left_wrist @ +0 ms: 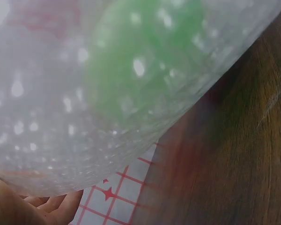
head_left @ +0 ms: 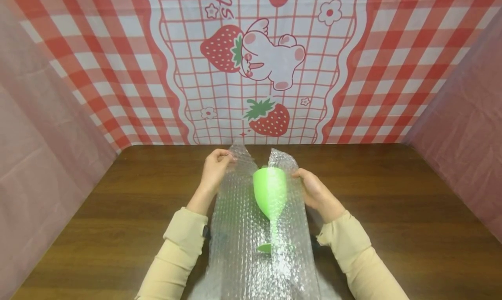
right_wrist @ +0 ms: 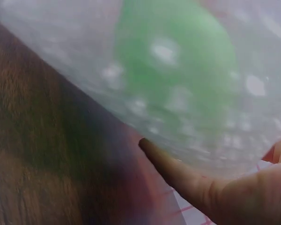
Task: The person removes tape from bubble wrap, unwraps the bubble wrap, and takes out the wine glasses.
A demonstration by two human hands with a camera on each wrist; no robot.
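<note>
A light green goblet (head_left: 261,189) lies with its bowl toward the back and its round foot toward me. Clear bubble wrap (head_left: 237,221) spreads beneath it, and a fold of the wrap covers its right side. My left hand (head_left: 213,171) pinches the far left corner of the wrap between thumb and fingers. At the other edge, beside the bowl, my right hand (head_left: 314,193) grips the wrap, the thumb on top. Both wrist views show the goblet's green (left_wrist: 145,56) blurred through the wrap. The right hand's fingers under the wrap are mostly hidden.
The brown wooden table (head_left: 129,221) runs back to a checked strawberry-print cloth (head_left: 270,64). Pink cloth (head_left: 35,151) hangs at both sides. Something pale (head_left: 329,282) lies under the wrap near the front edge.
</note>
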